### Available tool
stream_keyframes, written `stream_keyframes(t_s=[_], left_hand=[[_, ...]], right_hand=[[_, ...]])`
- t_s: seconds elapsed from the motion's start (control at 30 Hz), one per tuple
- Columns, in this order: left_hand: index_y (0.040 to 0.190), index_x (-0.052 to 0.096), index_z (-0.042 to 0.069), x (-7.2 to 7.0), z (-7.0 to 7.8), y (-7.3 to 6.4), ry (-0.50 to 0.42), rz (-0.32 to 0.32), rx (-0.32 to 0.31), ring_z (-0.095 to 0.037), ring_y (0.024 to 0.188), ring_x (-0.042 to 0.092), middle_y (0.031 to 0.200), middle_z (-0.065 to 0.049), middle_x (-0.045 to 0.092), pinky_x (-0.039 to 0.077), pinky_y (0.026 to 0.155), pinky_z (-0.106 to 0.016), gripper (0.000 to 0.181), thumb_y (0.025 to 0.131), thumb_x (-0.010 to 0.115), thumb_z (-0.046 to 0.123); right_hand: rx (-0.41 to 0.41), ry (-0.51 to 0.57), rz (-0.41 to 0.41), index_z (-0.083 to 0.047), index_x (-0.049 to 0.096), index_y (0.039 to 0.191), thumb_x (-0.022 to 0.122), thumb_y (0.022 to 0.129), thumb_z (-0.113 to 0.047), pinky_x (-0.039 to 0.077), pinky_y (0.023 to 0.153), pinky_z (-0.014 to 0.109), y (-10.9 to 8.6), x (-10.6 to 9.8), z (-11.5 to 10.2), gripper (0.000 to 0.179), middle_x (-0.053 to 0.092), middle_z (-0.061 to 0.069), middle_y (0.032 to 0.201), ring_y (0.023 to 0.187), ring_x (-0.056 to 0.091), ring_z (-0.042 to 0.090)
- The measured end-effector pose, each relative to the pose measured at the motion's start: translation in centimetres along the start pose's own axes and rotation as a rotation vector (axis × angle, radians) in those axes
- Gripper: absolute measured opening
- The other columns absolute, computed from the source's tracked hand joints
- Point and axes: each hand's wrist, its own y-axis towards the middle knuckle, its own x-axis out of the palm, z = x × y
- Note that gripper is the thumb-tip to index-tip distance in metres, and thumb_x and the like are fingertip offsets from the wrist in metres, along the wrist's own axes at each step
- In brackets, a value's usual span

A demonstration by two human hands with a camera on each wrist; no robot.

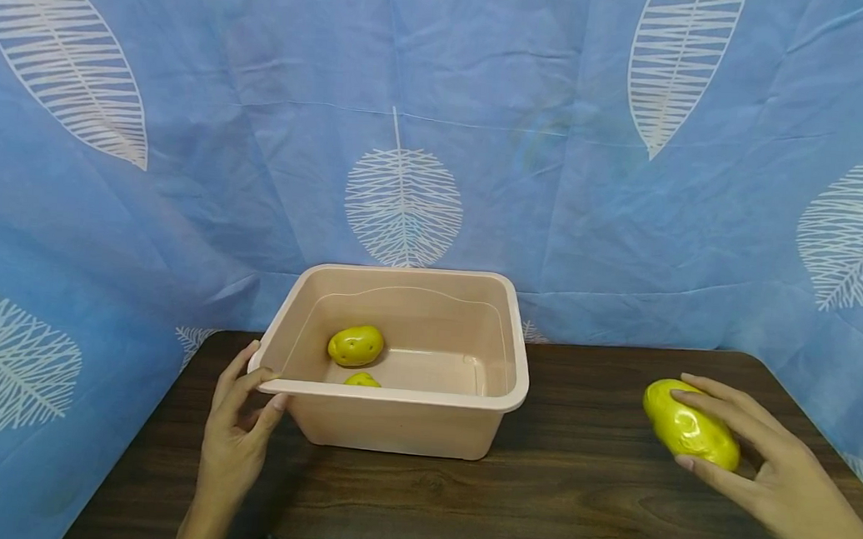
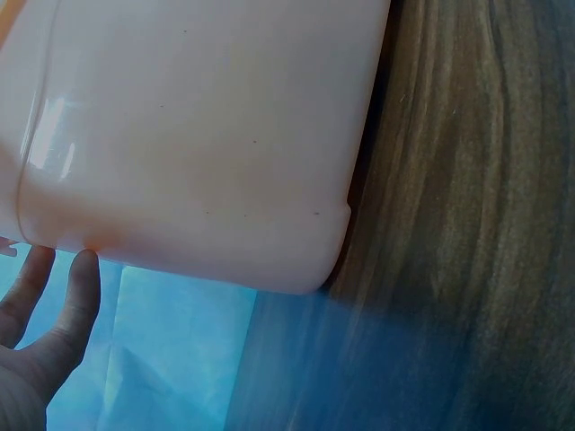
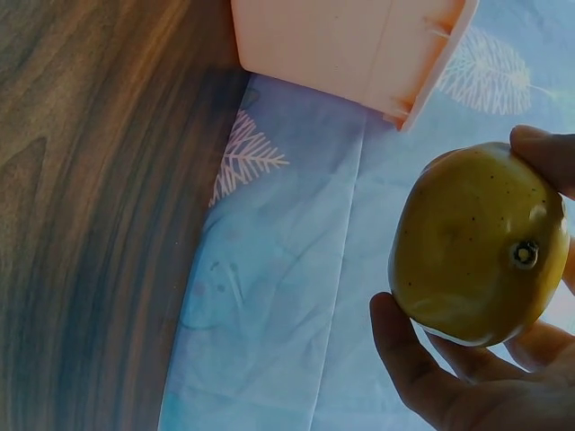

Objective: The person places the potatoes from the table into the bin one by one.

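Observation:
A beige plastic tub [image 1: 398, 422] stands on the table. My left hand [image 1: 236, 431] holds its rim at the near left corner, the thumb at the front wall and the other fingers along the left edge. In the left wrist view, fingertips [image 2: 83, 269] of that hand touch the tub's wall [image 2: 198, 153]. Inside the tub lie a glossy yellow potato [image 1: 355, 345] and a second one [image 1: 362, 379], mostly hidden by the front rim. Right of the tub, my right hand [image 1: 764, 460] grips another yellow potato [image 1: 691, 425] between thumb and fingers; the right wrist view shows dark specks and a pit on this potato [image 3: 481, 242].
The dark wood-grain table [image 1: 572, 513] has a rounded far right corner. A blue cloth [image 1: 498, 182] with white leaf prints hangs behind the table and at both sides. The tub stands close to the cloth. Small dark objects show at the bottom edge of the head view.

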Motion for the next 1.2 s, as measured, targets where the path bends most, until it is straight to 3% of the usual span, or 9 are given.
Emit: stream_keyframes(t_s=[0.27, 0.7, 1.2], left_hand=[[0.122, 0.061, 0.002, 0.1, -0.1, 0.0, -0.036, -0.004, 0.008, -0.014, 0.134, 0.041, 0.157, 0.007, 0.029, 0.054, 0.078, -0.015, 0.030, 0.092, 0.065, 0.001], [0.122, 0.061, 0.001, 0.1, 0.1, 0.0, -0.042, 0.003, 0.014, -0.016, 0.132, 0.042, 0.157, 0.006, 0.030, 0.055, 0.077, -0.015, 0.031, 0.091, 0.066, 0.001], [0.121, 0.061, 0.002, 0.0, -0.2, 0.2, -0.057, 0.003, 0.021, -0.016, 0.134, 0.041, 0.157, 0.007, 0.031, 0.054, 0.077, -0.015, 0.031, 0.091, 0.066, -0.001]], right_hand=[[0.003, -0.003, -0.002, -0.013, 0.053, 0.140, 0.082, 0.072, 0.005, 0.039, 0.083, -0.002, 0.3, 0.1, -0.5, 0.076, 0.040, 0.002, 0.153, 0.129, 0.033, -0.012], [0.021, 0.051, -0.013, -0.014, 0.051, 0.142, 0.080, 0.076, 0.004, 0.040, 0.081, -0.002, 1.2, 0.5, -0.9, 0.074, 0.036, -0.005, 0.155, 0.129, 0.032, -0.013], [-0.001, 0.089, 0.013, -0.014, 0.053, 0.140, 0.080, 0.074, 0.008, 0.041, 0.083, -0.001, 2.4, 1.1, -1.9, 0.074, 0.040, 0.000, 0.153, 0.131, 0.034, -0.005]])
